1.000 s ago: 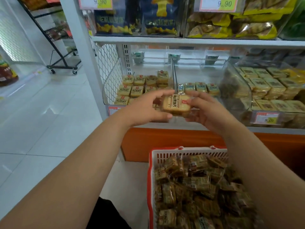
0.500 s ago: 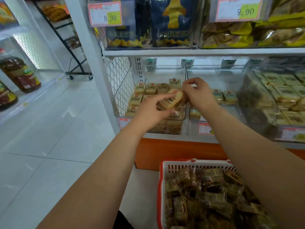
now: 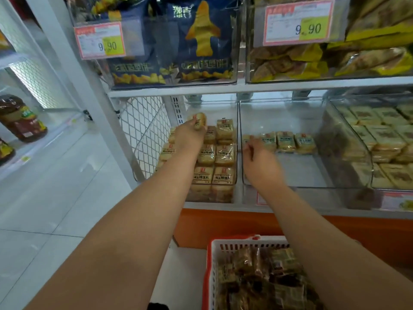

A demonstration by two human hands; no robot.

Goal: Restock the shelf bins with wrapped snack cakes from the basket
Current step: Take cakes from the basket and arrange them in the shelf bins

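Note:
My left hand reaches deep into the left clear bin and grips a wrapped snack cake above the back rows of stacked cakes. My right hand is inside the middle bin. Its curled fingers pinch the cake at the left end of a single row of cakes. Below my arms stands the red-rimmed white basket, filled with several brown wrapped cakes.
A tilted clear bin at the right holds several pale wrapped cakes. The shelf above carries blue snack bags and yellow packs behind price tags. A wire mesh panel closes the left side. Bottles stand far left.
The hands, together on one cake a second ago, have parted. My left hand went to the back of the left bin with a cake; my right hand moved into the middle bin.

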